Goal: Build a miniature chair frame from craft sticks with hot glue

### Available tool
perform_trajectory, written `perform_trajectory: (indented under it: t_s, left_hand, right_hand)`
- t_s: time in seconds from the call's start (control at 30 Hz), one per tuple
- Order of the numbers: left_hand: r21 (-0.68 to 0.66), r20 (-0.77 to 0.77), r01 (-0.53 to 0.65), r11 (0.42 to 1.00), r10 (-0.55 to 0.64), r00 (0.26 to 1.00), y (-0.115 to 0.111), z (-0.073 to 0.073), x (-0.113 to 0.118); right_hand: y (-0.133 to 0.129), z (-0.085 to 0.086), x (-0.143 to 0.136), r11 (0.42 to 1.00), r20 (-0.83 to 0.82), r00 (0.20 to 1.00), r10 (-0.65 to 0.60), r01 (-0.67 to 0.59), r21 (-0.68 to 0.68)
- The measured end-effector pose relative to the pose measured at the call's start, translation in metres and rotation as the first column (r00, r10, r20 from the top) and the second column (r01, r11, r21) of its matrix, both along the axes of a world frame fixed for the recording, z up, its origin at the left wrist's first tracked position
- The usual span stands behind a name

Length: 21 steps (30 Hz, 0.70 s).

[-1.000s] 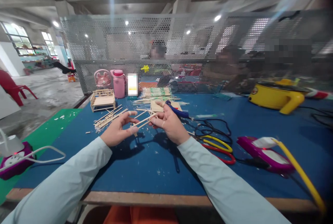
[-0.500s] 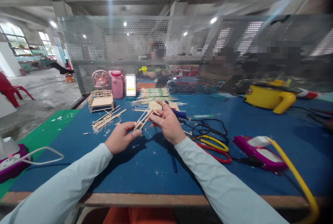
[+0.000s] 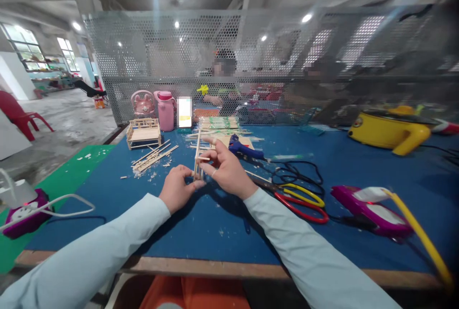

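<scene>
A small frame of thin wooden sticks [image 3: 197,152] stands nearly upright between my hands, over the blue tabletop. My left hand [image 3: 179,185] pinches its lower end between thumb and fingers. Higher up, my right hand [image 3: 229,168] has its fingers closed on the frame around a short crosspiece, with the index finger stretched out. Left of the hands lie loose wooden sticks [image 3: 152,160] among small scraps. Behind them stands a miniature wooden bed [image 3: 144,133]. A blue glue gun [image 3: 245,148] rests just beyond my right hand.
Scissors [image 3: 304,199] with red and yellow handles and a black cable lie right of my forearm. Purple power strips [image 3: 373,213] sit at both sides. A yellow electric pot [image 3: 387,132], pink bottle [image 3: 165,112], lit phone [image 3: 185,112] and bundled sticks [image 3: 219,123] stand before the perforated screen [image 3: 143,55].
The stick frame has turned from a slant to nearly upright. Both hands stay on it. The whole view has shifted slightly, with the table things appearing further right.
</scene>
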<state>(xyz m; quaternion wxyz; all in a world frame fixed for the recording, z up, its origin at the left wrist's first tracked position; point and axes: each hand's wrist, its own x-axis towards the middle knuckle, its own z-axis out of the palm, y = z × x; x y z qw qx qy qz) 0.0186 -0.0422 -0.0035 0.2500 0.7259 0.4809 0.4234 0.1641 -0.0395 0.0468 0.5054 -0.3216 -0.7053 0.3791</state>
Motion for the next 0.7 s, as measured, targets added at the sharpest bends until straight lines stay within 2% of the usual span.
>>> perform_trajectory:
  t_s: [0.13,0.33,0.43,0.53,0.6,0.7]
  left_hand:
    - [-0.004,-0.105,-0.052,0.999,0.051,0.993,-0.001,-0.003,0.001]
    - [0.038,0.028,-0.002,0.999,0.001,1.000,-0.008,0.013,-0.010]
    - [0.182,-0.014,0.038,0.983,-0.036,0.999,-0.010,0.025,-0.015]
    - [0.343,-0.180,0.134,0.930,-0.075,0.981,-0.011,0.032,-0.015]
    - [0.413,-0.275,0.165,0.896,-0.050,0.960,-0.009,0.033,-0.015]
    - [0.485,-0.324,0.174,0.857,-0.008,0.946,-0.006,0.032,-0.016]
  right_hand:
    - [0.001,-0.008,0.001,1.000,0.056,0.998,0.027,-0.027,0.005]
    - [0.001,-0.015,0.001,0.998,0.037,0.999,0.039,-0.037,-0.055]
    - [0.002,-0.019,0.000,0.997,0.028,0.998,0.057,-0.056,-0.046]
    - [0.004,-0.022,0.001,0.998,0.036,0.998,0.057,-0.057,-0.002]
    - [0.006,-0.024,0.002,0.998,0.040,0.997,0.060,-0.060,0.007]
    - [0.007,-0.026,0.005,0.999,0.046,0.998,0.050,-0.050,0.003]
